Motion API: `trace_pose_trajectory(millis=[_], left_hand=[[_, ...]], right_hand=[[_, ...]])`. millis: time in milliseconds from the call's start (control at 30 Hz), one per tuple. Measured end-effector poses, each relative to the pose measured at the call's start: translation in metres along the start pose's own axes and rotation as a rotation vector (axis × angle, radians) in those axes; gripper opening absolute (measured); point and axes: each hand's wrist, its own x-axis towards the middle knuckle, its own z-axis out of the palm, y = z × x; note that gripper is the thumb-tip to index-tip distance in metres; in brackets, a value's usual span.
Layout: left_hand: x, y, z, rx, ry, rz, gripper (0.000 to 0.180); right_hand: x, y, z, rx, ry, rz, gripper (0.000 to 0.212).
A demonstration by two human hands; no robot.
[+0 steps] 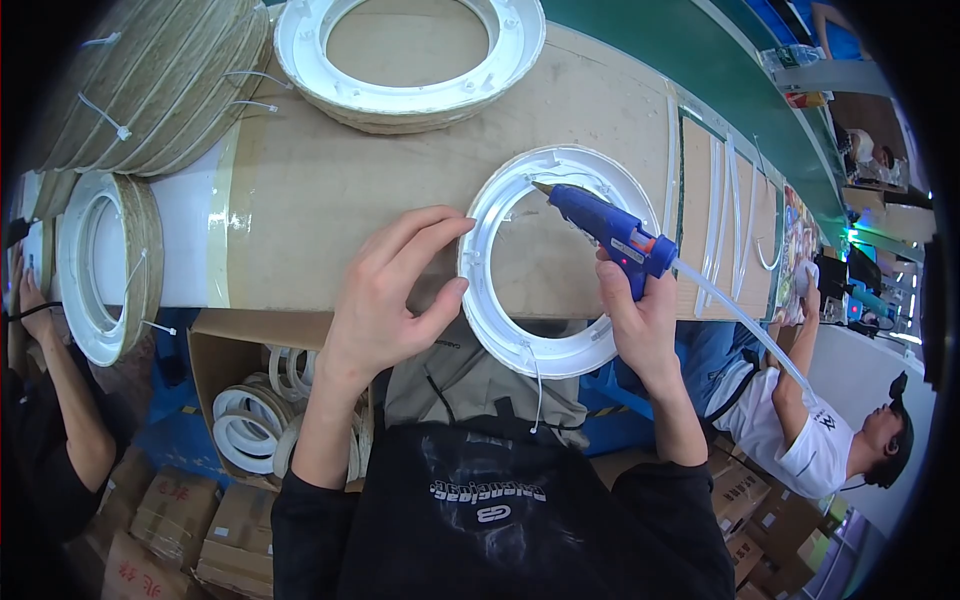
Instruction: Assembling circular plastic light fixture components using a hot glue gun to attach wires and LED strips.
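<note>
In my right hand (643, 315) is a blue hot glue gun (610, 228), with a long clear glue stick (740, 318) trailing from its back end. Its nozzle points at the inner upper side of a white ring (487, 290) with a fabric-like outer edge. The ring overhangs the table's front edge, and a white cable tie (538, 390) hangs from its lower side. My left hand (395, 290) is beside the ring's left rim, thumb and fingers apart, fingertips at the rim; whether they touch it is unclear.
A larger white ring (300, 75) lies at the back of the cardboard-covered table (330, 180). More rings (150, 90) are stacked left. Glue sticks (735, 200) lie to the right. Below the table stands a carton (215, 345) of rings. Co-workers sit left and right (800, 420).
</note>
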Motion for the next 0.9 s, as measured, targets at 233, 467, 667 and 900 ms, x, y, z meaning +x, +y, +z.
trace_pose_trajectory(millis=[233, 467, 667, 900], left_hand=[[0.0, 0.0, 0.0, -0.005, 0.0, -0.001, 0.044], [0.0, 0.0, 0.001, -0.006, -0.004, -0.002, 0.044], [-0.001, -0.001, 0.0, -0.004, -0.004, 0.007, 0.045], [-0.002, -0.002, 0.0, 0.003, -0.012, -0.005, 0.046]], right_hand=[[-0.001, 0.001, 0.001, 0.023, 0.011, 0.022, 0.025], [-0.004, 0.003, -0.006, 0.016, -0.032, 0.078, 0.025], [-0.019, -0.021, -0.014, 0.206, -0.161, 0.218, 0.022], [-0.023, -0.025, -0.007, 0.12, -0.302, 0.163, 0.015]])
